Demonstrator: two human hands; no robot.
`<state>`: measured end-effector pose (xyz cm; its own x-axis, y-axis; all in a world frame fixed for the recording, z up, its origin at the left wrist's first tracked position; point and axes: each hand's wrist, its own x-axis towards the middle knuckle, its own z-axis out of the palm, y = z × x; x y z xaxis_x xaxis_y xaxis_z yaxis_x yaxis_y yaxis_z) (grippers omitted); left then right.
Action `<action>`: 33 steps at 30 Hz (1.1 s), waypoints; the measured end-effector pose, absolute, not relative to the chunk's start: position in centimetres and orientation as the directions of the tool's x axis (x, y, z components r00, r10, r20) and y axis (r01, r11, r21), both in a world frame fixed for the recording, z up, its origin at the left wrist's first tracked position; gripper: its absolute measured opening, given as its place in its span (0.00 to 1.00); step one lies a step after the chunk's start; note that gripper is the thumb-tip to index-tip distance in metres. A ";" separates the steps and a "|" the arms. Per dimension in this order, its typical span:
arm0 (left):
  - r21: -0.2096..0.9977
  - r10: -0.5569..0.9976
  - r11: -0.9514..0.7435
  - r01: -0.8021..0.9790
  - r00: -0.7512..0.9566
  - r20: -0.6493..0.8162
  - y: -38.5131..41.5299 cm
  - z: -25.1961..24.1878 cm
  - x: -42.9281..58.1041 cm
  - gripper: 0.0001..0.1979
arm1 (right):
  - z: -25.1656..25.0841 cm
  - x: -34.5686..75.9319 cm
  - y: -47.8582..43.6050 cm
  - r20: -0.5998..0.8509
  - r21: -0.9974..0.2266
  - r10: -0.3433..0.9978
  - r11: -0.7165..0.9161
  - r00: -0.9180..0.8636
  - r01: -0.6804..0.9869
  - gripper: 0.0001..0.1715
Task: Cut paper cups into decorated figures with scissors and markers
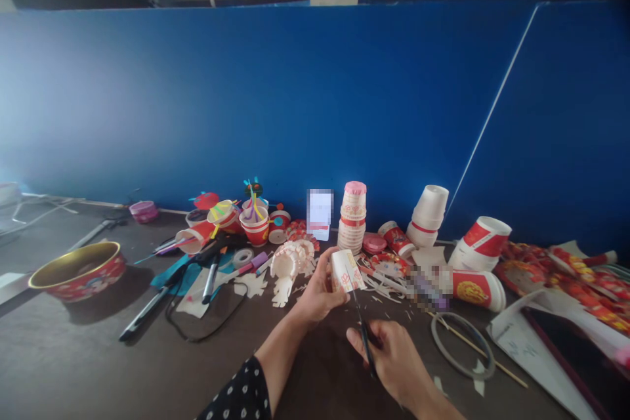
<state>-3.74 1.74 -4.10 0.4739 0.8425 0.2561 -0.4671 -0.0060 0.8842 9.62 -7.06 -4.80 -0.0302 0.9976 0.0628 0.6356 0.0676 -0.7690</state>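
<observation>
A white paper cup with a pink and red pattern (342, 270) is tilted in my left hand (316, 292), whose fingers wrap its left side. My right hand (388, 356) grips black-handled scissors (365, 335) below and to the right of the cup. The blades point up and reach the cup's wall near its lower rim. Thin white paper strips (391, 285) lie on the dark table just right of the cup. Behind it stands a tall stack of patterned cups (352, 226).
Cut paper flower shapes (290, 262), a glue gun (162, 295) and a gold-lined bowl (79, 272) lie leftward. A propped phone (319, 213) stands behind. Rightward are red cups (475, 290), a tape ring (462, 346), a stick and a dark tablet (575, 354).
</observation>
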 end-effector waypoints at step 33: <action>0.890 0.835 0.009 -0.456 0.493 0.245 1.7 -4.1 -3.8 0.41 | -4.7 9.4 -7.0 0.082 -0.766 0.995 0.094 -0.048 0.636 0.25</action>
<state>-3.81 1.68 -4.14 0.4927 0.8351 0.2446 -0.4563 0.0086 0.8898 9.44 -7.04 -4.68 -0.0483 0.9954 0.0823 0.6356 0.0942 -0.7662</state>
